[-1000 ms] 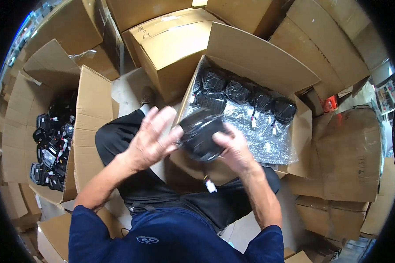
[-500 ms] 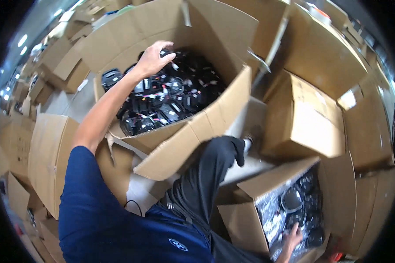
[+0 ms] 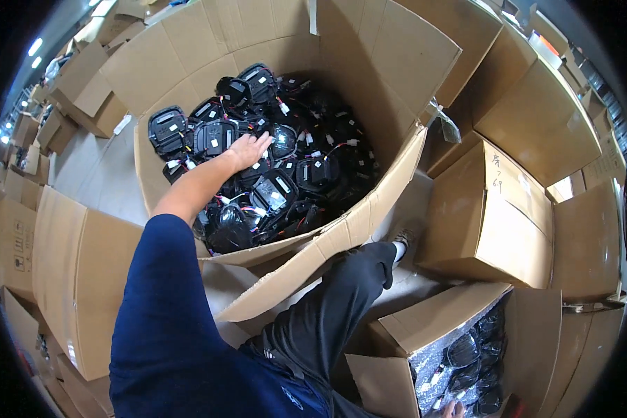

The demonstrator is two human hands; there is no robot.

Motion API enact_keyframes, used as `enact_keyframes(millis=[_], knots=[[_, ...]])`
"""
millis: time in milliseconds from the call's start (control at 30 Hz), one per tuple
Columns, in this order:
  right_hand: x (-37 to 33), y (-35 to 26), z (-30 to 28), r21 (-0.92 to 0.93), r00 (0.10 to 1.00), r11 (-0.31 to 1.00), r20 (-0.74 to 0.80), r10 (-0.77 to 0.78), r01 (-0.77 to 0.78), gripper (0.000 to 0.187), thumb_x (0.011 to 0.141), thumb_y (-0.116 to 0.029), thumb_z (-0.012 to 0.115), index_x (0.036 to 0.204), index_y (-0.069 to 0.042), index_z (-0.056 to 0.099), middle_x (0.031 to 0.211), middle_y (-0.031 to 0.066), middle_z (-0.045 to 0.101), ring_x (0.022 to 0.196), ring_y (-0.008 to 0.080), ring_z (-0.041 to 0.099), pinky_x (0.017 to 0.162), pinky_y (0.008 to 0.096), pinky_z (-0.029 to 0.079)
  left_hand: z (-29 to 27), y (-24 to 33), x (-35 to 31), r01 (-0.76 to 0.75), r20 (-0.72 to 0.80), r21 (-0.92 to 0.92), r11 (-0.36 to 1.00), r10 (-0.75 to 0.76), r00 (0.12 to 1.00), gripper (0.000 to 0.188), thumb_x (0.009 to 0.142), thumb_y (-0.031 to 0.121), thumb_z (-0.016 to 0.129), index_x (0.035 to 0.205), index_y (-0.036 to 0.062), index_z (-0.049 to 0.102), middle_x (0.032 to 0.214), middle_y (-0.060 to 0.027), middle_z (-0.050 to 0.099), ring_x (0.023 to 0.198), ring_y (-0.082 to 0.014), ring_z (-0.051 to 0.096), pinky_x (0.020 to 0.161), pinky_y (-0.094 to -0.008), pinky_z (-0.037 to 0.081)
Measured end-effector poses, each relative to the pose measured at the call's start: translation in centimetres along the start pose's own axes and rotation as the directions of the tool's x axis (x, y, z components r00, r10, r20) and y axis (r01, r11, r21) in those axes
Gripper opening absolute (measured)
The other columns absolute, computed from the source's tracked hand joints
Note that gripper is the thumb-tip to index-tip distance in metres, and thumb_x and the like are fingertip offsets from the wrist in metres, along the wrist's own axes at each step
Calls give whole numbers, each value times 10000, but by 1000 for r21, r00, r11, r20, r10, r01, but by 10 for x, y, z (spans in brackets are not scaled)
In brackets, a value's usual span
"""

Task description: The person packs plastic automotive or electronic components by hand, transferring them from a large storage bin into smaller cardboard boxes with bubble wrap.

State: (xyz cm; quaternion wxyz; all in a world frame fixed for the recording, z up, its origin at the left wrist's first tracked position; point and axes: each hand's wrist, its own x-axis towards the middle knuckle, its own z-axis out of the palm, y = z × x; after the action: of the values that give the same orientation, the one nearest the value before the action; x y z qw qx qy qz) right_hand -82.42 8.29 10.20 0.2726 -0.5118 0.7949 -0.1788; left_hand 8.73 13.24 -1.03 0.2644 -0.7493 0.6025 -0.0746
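My left hand reaches into a large cardboard box and lies over a heap of black plastic units with short coloured wires and white plugs. Its fingers are stretched out and touch or hover just above the units, gripping none that I can see. A clear-wrapped unit lies by the fingertips. At the lower edge only the fingertips of my right hand show, inside a smaller open carton. That carton holds bubble wrap and several round black units in plastic. The rest of that hand is cut off.
A closed carton stands right of the large box, with tall open cartons behind it. Another carton is at my left. My leg stands between the large box and the small carton. More cartons fill the far left.
My left hand has come down and nearer onto the heap, its fingers straightening. My right hand has slid toward the lower edge and mostly out of view. The whole view has shifted somewhat.
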Motion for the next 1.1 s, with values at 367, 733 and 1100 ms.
enact_keyframes(millis=[367, 733, 1100], knots=[[20, 35, -7, 105, 991, 989, 75, -113, 105, 407, 1013, -316, 599, 1139, 66, 667, 940, 157, 727, 842, 220, 668, 810, 329, 539, -23, -57, 0, 21, -410, -697, 717, -422, 808, 132, 926, 123, 608, 934, -2, 566, 821, -213, 659, 785, -386, 689, 677, -486, 525], [-65, -218, 101, 634, 718, 692, 297, -630, 345, 279, 1012, -157, 600, 1157, 73, 662, 1029, 141, 700, 877, 182, 703, 773, 303, 584, -394, -7, -61, -577, -459, -817, -29, -573, 679, 229, 1015, 272, 630, 947, 54, 611, 751, 5, 596, 528, -30, 485, 452, -192, 380], [-142, -269, 101, 626, 456, 40, 608, -650, -779, 523, 953, -514, 634, 1236, -77, 585, 1146, 94, 680, 1036, 228, 668, 873, 465, 574, -501, 225, -175, -866, -907, -419, 273, -88, 412, 161, 974, 119, 668, 1069, -5, 628, 862, -68, 671, 721, -106, 614, 647, -247, 498]])
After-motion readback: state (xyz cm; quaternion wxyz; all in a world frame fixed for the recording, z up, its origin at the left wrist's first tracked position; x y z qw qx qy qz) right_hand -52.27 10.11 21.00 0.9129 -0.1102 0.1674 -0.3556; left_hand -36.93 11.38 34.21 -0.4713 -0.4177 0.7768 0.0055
